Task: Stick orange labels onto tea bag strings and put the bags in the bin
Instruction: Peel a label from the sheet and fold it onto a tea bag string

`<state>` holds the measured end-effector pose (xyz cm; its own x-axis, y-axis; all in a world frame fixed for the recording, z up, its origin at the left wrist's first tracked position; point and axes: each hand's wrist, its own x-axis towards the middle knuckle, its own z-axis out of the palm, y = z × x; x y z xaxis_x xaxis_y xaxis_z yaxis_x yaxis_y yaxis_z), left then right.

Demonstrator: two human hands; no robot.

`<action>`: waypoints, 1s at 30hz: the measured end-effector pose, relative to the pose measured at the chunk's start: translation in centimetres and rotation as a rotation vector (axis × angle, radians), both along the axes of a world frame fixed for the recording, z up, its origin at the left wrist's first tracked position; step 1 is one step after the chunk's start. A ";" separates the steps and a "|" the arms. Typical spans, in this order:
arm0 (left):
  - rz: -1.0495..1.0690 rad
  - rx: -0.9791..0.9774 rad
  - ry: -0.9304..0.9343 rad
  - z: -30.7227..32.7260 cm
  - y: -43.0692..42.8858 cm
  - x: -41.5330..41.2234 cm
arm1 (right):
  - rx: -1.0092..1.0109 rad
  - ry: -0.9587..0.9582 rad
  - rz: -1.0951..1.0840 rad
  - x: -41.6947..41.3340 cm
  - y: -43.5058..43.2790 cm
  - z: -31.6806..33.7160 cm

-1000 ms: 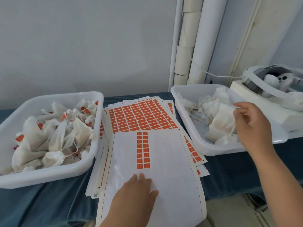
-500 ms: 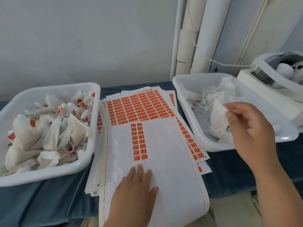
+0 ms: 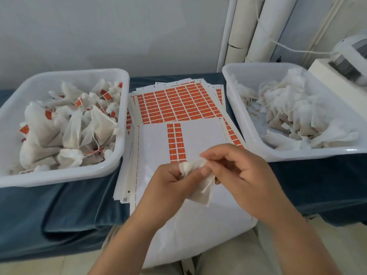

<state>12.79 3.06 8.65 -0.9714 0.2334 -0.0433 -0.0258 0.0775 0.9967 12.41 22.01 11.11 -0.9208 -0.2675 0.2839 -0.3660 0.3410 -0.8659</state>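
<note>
A table under a blue cloth (image 3: 59, 207) carries everything, and the stack of label sheets (image 3: 174, 104) lies in its middle. To the left of the stack, touching its edge, sits a white bin (image 3: 59, 176) heaped with tea bags (image 3: 69, 132), many of them showing orange tags. To the right of the stack is a second white bin (image 3: 309, 154) holding a looser pile of plain white bags (image 3: 294, 116). Beyond that bin, well to the right of the stack, stands part of a white machine (image 3: 349, 66).

The top sheet (image 3: 156, 147) of the stack is almost bare – only a double column of orange labels (image 3: 175, 143) remains on it, running down from its far edge.

Both forearms reach in from the near side and meet over the near half of that top sheet. The left hand (image 3: 168, 189) is turned palm-inward, its fingers curled round a single tea bag (image 3: 203, 190) with the thumb pressed across it. The right hand (image 3: 244, 175) arches over from the right, knuckles up, pinching the crumpled top of the same bag between thumb and forefinger, its other fingers loosely bent. The bag hangs between the two hands, above the sheet – just nearer than the end of the label column.
</note>
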 end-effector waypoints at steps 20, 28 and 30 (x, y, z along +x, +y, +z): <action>0.070 -0.140 0.049 1.4 -1.5 4.3 | -0.525 -0.683 0.111 2.5 -0.9 -1.0; 0.086 -0.132 0.010 1.4 -2.0 7.1 | -1.062 -0.836 0.272 4.3 -0.1 -1.2; 0.061 -0.142 0.057 1.7 -1.9 7.6 | -1.090 -0.821 0.321 4.5 -0.1 -0.8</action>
